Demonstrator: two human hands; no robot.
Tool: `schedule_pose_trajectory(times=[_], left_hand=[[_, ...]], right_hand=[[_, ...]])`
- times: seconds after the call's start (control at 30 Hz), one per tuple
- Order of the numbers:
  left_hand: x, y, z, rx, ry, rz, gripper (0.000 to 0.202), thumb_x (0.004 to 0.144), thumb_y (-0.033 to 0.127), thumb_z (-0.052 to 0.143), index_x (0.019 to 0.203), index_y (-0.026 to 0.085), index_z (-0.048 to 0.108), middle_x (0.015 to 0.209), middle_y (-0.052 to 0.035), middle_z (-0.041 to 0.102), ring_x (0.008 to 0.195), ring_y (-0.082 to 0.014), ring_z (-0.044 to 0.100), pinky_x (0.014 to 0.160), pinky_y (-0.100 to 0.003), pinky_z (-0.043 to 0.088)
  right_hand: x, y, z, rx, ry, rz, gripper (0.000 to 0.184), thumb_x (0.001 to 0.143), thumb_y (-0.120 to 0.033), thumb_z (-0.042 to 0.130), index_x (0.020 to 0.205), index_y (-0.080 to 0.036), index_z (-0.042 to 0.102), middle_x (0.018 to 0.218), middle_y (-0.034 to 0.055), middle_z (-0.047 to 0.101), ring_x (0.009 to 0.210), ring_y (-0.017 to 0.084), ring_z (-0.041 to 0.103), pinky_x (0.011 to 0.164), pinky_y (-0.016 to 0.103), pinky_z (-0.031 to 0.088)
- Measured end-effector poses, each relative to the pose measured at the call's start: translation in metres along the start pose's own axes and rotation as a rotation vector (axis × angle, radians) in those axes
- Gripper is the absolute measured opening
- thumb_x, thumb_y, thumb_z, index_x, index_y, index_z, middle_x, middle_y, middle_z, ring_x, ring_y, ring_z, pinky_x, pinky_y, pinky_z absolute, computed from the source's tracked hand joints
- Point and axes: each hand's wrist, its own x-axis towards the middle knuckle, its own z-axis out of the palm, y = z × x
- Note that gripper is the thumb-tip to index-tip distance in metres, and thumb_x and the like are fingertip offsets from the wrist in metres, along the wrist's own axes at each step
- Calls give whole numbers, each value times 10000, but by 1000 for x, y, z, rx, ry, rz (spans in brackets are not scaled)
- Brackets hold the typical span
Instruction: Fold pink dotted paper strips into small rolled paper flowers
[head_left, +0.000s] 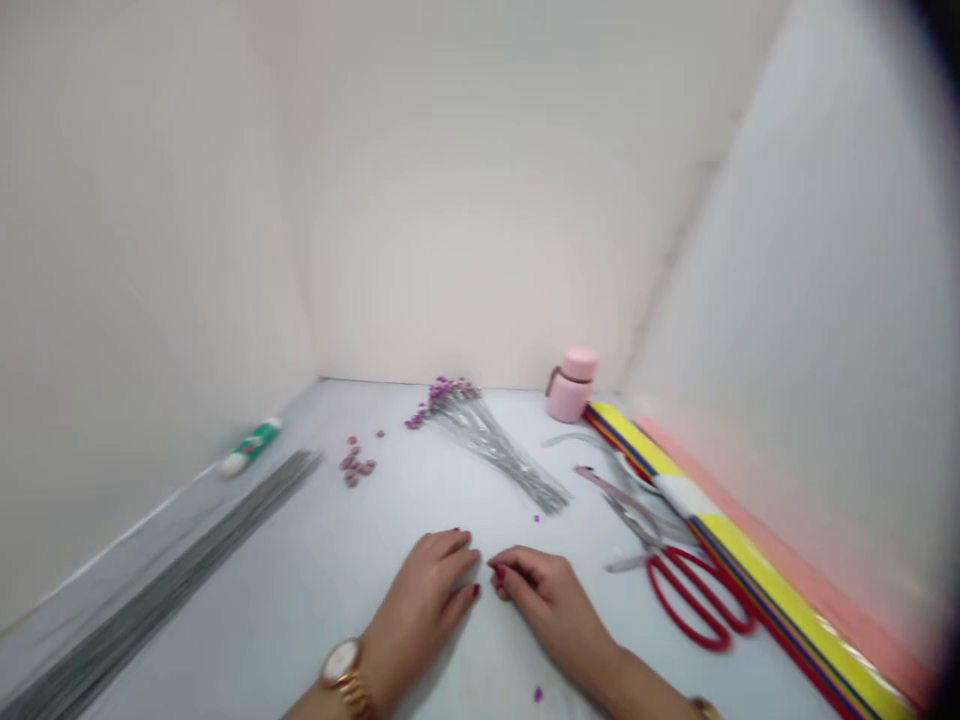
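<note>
My left hand [439, 580] rests palm down at the front middle of the table, its fingers loosely bent and the thumb apart, holding nothing that I can see. Just to its right, my right hand [544, 590] is closed in a pinch, thumb against forefinger. Whatever sits between those fingertips, if anything, is too small and blurred to name. One tiny purple piece [538, 693] lies below the right hand, and another purple piece [536, 518] above it. Beyond both hands lies a bundle of silvery wire stems [499, 445] with small purple heads [448, 392].
Left are grey wires [187, 565], a green-and-white glue stick [251, 447] and several pinkish pieces [352, 463]. Right are red-handled scissors [697, 595], coloured sheets [720, 540] and a pink bottle [571, 385]. Pale walls enclose the back and sides.
</note>
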Motion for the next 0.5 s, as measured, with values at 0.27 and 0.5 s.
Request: schedule_pose_trajectory(times=[0.27, 0.5], left_hand=[[4, -25, 5, 178, -36, 108, 295, 792, 238, 497, 1072, 251, 587, 1151, -68, 590, 1045, -233, 543, 879, -388, 461], [4, -27, 5, 222, -32, 124, 293, 772, 251, 524, 1055, 272, 597, 1148, -41, 599, 1027, -232, 562, 841, -348, 495]], right_hand=[[2, -2, 2, -124, 59, 55, 182, 798, -118, 485, 757, -172, 654, 625, -42, 658, 585, 72, 607, 584, 125, 458], [13, 29, -90, -432, 429, 290, 241, 826, -230, 443, 1022, -146, 555, 999, 108, 604, 851, 199, 567, 775, 332, 400]])
